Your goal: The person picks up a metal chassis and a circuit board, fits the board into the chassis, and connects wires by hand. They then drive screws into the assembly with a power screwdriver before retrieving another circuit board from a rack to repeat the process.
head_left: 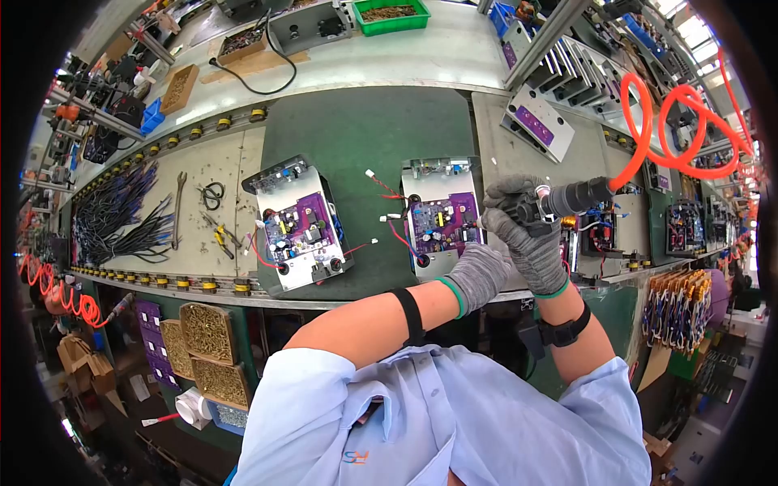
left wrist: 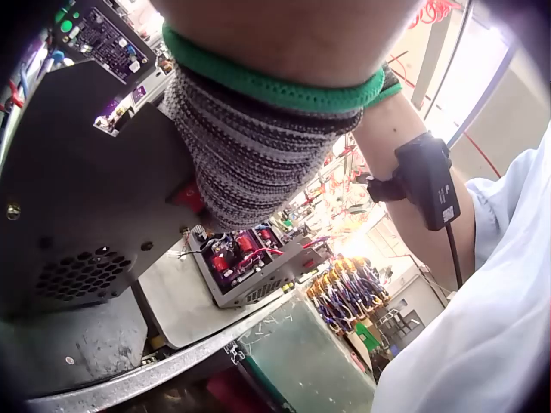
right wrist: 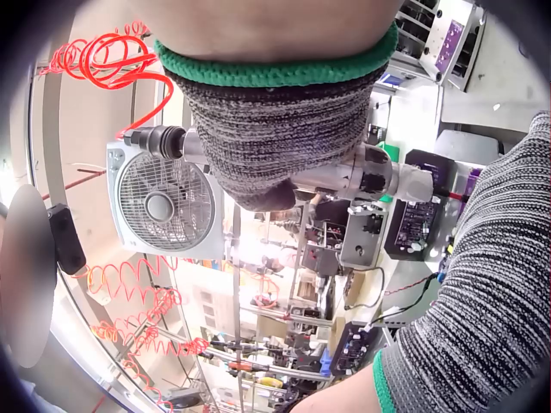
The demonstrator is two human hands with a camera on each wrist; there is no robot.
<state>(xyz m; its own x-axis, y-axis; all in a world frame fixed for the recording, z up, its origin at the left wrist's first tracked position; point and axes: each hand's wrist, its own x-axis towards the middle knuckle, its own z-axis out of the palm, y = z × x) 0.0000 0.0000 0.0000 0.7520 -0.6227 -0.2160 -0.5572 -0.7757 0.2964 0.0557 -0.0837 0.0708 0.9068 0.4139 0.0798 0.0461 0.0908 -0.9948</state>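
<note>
My gloved right hand (head_left: 531, 243) grips a silver and black air screwdriver (right wrist: 340, 176), its coupling joined to a red coiled hose (head_left: 681, 130). In the right wrist view its nose points toward an open metal chassis (head_left: 442, 257) with a purple circuit board (head_left: 444, 220). Close by, my gloved left hand (head_left: 478, 271) lies at the chassis's right front corner, its fingers mostly hidden; I cannot tell whether they grip anything. The left wrist view shows this glove beside the black perforated chassis panel (left wrist: 86, 198).
A similar chassis (head_left: 301, 235) stands to the left on the green mat (head_left: 365, 121). Beyond it lie pliers (head_left: 220, 235), a wrench (head_left: 178, 211) and a bundle of dark cables (head_left: 113, 211). More units (head_left: 600, 231) stand right; screw bins (head_left: 207, 332) sit below the bench edge.
</note>
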